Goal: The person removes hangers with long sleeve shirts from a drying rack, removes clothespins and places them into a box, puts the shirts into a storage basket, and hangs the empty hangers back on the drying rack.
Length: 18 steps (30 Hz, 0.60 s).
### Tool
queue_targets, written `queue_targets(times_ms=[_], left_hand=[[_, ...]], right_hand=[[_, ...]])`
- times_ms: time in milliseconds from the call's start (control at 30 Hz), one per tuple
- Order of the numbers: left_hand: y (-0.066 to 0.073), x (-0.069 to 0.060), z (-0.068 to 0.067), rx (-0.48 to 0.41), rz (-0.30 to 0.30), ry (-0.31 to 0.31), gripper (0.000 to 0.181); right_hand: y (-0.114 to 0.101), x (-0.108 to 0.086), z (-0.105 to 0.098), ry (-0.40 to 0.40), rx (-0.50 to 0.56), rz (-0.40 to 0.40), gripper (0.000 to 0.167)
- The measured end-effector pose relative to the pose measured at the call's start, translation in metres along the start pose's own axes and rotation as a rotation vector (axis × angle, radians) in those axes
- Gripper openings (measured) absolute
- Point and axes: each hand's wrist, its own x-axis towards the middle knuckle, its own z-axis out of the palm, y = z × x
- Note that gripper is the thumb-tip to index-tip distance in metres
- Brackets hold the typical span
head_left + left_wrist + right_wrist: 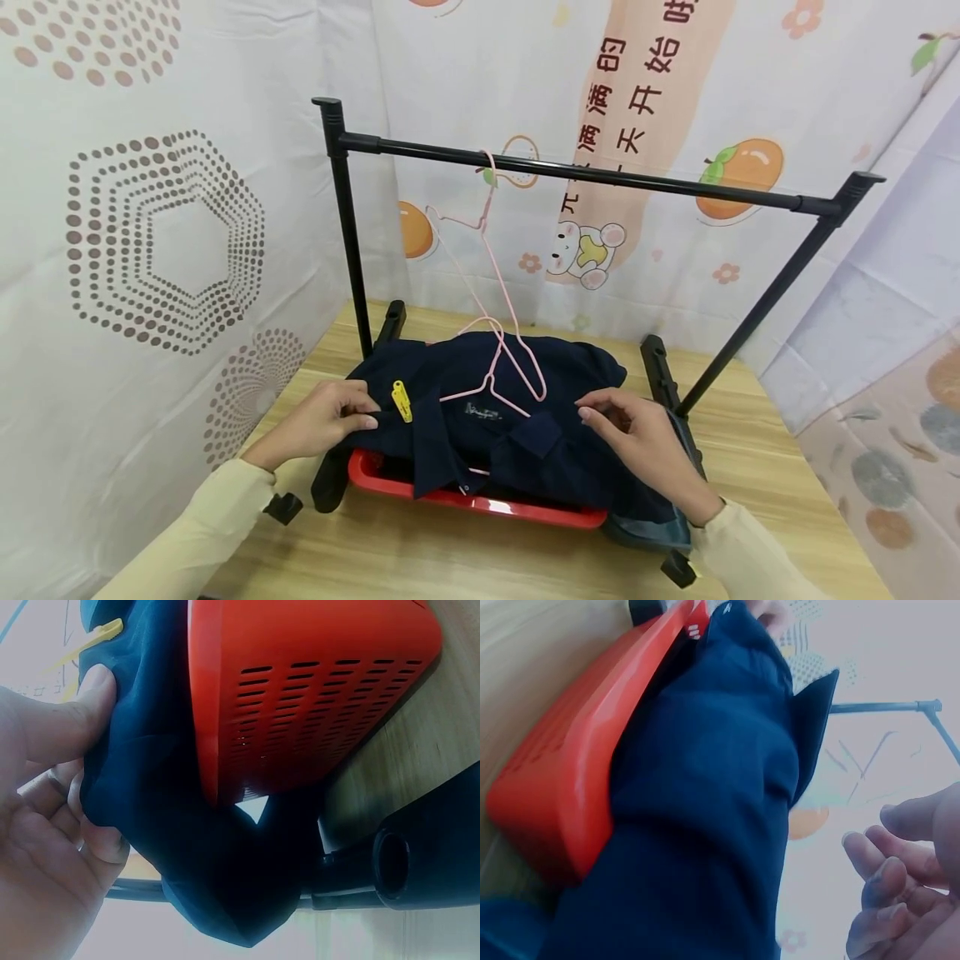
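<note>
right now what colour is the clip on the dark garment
Yellow; the clip shows best in the head view.

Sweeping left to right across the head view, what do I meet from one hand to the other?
Left hand → yellow clip → pink hanger hooked on the bar → right hand.

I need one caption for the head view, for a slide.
The left hand pinches a navy garment draped over a red basket; the right hand hovers, empty.
</note>
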Motion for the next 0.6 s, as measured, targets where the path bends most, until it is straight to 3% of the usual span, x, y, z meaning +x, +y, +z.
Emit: queue_targets(times_ms=[300,600], left_hand=[[-0.001,-0.002,-0.001,0.006,0.013,0.001,0.014],[0.002,-0.001,-0.002,0.006,0.028,-0.001,0.014]], right_hand=[[-0.026,0.013,0.018,-0.067,0.053,0.01,0.011],[-0.037,0.019,0.034,-0.113,0.112,-0.043,0.01]])
